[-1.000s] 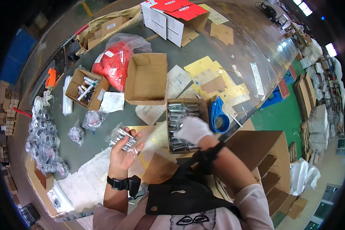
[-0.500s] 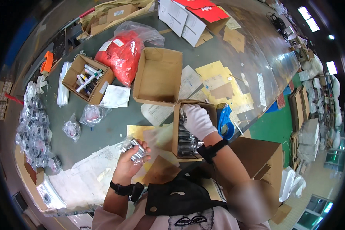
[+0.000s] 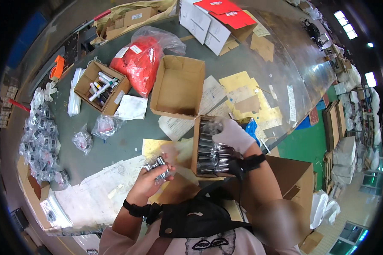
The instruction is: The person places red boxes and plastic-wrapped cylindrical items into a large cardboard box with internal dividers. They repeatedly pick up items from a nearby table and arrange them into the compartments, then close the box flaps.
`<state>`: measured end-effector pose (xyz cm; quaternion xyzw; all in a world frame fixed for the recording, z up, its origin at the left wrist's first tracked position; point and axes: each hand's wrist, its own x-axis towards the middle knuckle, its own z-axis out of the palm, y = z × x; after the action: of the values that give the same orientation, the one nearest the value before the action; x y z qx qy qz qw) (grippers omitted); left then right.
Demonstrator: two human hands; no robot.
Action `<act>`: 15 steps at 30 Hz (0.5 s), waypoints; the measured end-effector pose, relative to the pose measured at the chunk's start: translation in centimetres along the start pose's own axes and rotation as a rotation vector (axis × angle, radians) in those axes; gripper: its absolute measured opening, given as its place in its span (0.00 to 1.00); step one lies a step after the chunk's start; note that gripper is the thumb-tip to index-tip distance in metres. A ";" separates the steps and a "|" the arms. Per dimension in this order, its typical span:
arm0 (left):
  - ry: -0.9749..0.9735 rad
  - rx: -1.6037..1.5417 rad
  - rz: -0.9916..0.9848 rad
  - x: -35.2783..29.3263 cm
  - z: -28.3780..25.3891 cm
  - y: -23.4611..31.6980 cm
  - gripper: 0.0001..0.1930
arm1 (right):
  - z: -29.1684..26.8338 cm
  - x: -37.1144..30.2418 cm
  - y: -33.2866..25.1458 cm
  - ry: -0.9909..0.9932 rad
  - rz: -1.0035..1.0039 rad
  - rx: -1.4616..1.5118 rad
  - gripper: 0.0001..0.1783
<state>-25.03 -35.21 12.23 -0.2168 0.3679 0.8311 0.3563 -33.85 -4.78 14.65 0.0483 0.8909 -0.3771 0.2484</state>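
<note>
My bare left hand (image 3: 155,177) is closed around a small clear bag of shiny metal tubes (image 3: 161,165), held over the papers in front of my body. To the right of it stands an open cardboard box (image 3: 195,146) filled with rows of bagged metal tubes (image 3: 212,155). My right hand (image 3: 236,137), in a white glove, reaches over the right side of that box. Its fingertips point left, against the plastic of the upper bags. They are blurred, so whether they grip a bag cannot be made out.
Behind the filled box is another open cardboard box (image 3: 177,85). A red-filled plastic bag (image 3: 136,66) and a box of markers (image 3: 98,87) stand farther left. Many bagged round parts (image 3: 40,142) pile at the left edge. Blue tape (image 3: 252,129) lies beside my right hand.
My right hand has drawn back toward the right, uncovering more of the bagged tubes in the box. My left hand has shifted slightly right with its bag.
</note>
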 end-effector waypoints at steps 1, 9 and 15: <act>0.039 0.070 0.011 -0.4 0.6 0.2 0.13 | -1.0 -1.4 1.2 -0.065 0.021 0.298 0.24; -0.005 0.135 0.007 -0.9 3.5 -2.3 0.16 | -7.8 -18.5 0.9 0.066 -0.084 1.074 0.24; -0.252 0.162 -0.089 -1.8 14.7 -4.0 0.20 | -6.5 -36.4 8.3 0.713 -0.133 1.304 0.27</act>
<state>-22.29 -22.80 20.87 -0.0974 0.3760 0.8026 0.4527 -2.47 9.32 30.59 0.2513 0.5139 -0.8049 -0.1578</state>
